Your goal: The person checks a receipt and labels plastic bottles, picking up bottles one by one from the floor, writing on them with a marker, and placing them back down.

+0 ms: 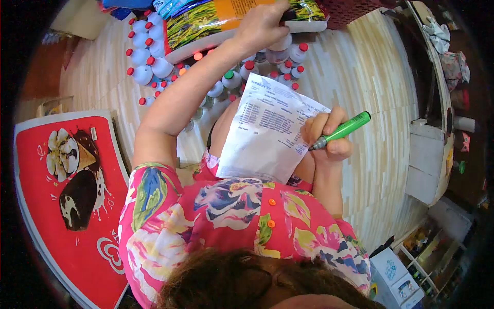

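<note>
My right hand [329, 135] is closed around a green marker [347, 131], whose dark tip end points down-left over a printed paper sheet [260, 139]. The same hand's fingers overlap the sheet's right edge. The sheet bears a printed list and lies tilted above my lap. My left hand [263, 26] reaches forward, its fingers curled over the front of a plastic-wrapped sack [198, 33] with a green and orange print. What those fingertips grip, if anything, is hidden. Bottles with red caps [139, 74] stand beside and below the sack.
To my left is a red panel with ice cream pictures [38, 170]. A dark red basket [352, 11] sits at the top. On the right are a white box [427, 162] and a shelf with hanging cloths [437, 32]. Another white-blue box [393, 273] is at lower right.
</note>
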### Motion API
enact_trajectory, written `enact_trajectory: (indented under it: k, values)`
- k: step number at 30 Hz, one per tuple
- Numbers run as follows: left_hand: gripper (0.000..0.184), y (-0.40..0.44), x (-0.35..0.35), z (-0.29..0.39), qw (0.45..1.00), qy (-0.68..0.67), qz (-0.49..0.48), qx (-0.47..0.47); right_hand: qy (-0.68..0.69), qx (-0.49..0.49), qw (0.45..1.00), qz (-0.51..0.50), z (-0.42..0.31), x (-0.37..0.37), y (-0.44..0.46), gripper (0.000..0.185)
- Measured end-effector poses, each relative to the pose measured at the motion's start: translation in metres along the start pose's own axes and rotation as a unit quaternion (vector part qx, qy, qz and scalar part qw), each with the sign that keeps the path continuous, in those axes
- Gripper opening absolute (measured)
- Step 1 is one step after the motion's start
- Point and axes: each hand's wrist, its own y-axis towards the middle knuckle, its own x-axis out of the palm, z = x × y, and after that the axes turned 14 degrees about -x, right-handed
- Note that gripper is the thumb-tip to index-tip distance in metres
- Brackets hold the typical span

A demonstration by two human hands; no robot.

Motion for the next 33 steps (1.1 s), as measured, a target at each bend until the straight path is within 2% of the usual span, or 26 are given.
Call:
enact_trajectory:
  k: [3, 8, 12, 15, 18, 21, 22, 25, 28, 31, 33]
  values:
    - [0.028, -0.006, 0.033, -0.030, 0.997, 0.073, -0.002, 0.025, -0.007, -0.002, 1.000, 0.003, 0.000, 0.003, 0.000, 0.027]
    - [0.029, -0.016, 0.078, -0.074, 0.995, 0.097, -0.023, 0.028, -0.029, 0.014, 0.999, 0.009, 0.002, 0.011, 0.001, 0.028]
    - [0.028, -0.033, 0.106, -0.091, 0.984, 0.102, -0.131, -0.060, -0.098, 0.041, 0.994, -0.001, 0.003, 0.012, 0.000, 0.029]
    - [0.026, -0.046, 0.122, -0.106, 0.988, 0.085, -0.114, -0.065, -0.098, 0.051, 0.994, 0.022, 0.003, 0.013, 0.002, 0.028]
    - [0.028, -0.050, 0.123, -0.110, 0.980, 0.095, -0.152, -0.086, -0.078, 0.043, 0.993, 0.074, 0.004, 0.021, 0.001, 0.028]
    - [0.036, -0.040, 0.123, -0.111, 0.990, 0.090, -0.086, -0.064, -0.053, 0.038, 0.994, 0.085, 0.004, 0.024, 0.002, 0.028]
    - [0.041, -0.030, 0.122, -0.111, 0.989, 0.136, -0.040, -0.035, -0.042, 0.034, 0.995, 0.087, 0.004, 0.025, 0.003, 0.029]
    - [0.037, -0.008, 0.122, -0.117, 0.974, 0.223, -0.017, -0.024, -0.048, 0.034, 0.995, 0.082, 0.005, 0.024, 0.006, 0.029]
    - [0.024, 0.003, 0.133, -0.129, 0.941, 0.332, -0.071, 0.001, -0.055, 0.038, 0.994, 0.088, 0.006, 0.025, 0.007, 0.029]
    - [0.022, 0.002, 0.144, -0.127, 0.927, 0.367, -0.062, -0.048, -0.062, 0.039, 0.993, 0.094, 0.005, 0.026, 0.008, 0.029]
    - [0.023, 0.004, 0.149, -0.136, 0.952, 0.295, -0.072, -0.043, -0.075, 0.036, 0.992, 0.095, 0.005, 0.025, 0.009, 0.028]
